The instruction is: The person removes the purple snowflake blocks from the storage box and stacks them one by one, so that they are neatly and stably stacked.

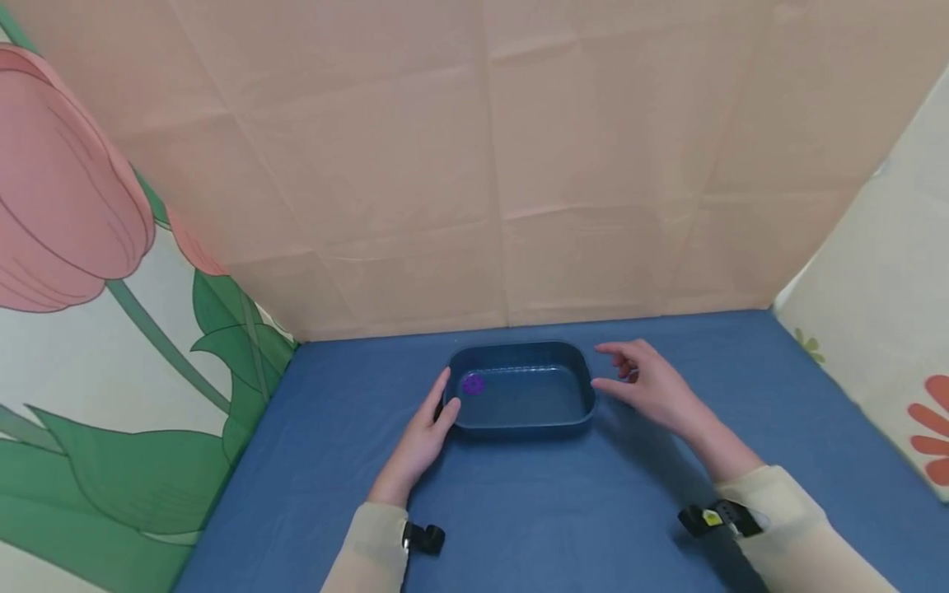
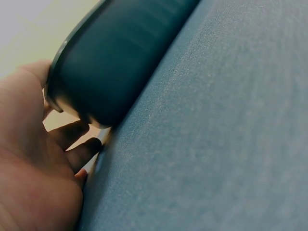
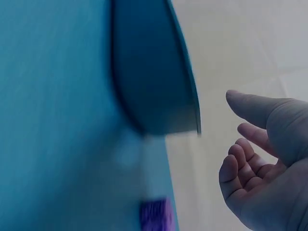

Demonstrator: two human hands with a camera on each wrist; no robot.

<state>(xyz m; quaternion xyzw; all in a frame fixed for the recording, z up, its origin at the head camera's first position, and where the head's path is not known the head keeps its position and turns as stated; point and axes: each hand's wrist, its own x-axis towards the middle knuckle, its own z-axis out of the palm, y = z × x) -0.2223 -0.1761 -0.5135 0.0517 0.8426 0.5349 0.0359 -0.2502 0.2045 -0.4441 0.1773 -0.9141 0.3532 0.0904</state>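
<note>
A dark blue rectangular dish (image 1: 519,430) with rounded corners stands on the blue cloth. Inside it, near the left end, lies a small purple flower-shaped piece (image 1: 473,384). My left hand (image 1: 423,436) holds the dish's left end, thumb at the near-left rim and fingers along the outer side. In the left wrist view, the fingers curl against the end wall of the dish (image 2: 106,67). My right hand (image 1: 652,387) hovers just off the dish's right end, thumb and index finger spread apart, the other fingers loosely curled. Nothing is in it.
Blue cloth (image 1: 519,511) covers the table, with a beige sheet (image 1: 489,165) behind it. Flower-printed panels flank both sides, a tulip (image 1: 67,181) on the left. A blurred purple object (image 3: 158,214) shows low in the right wrist view, beyond the dish.
</note>
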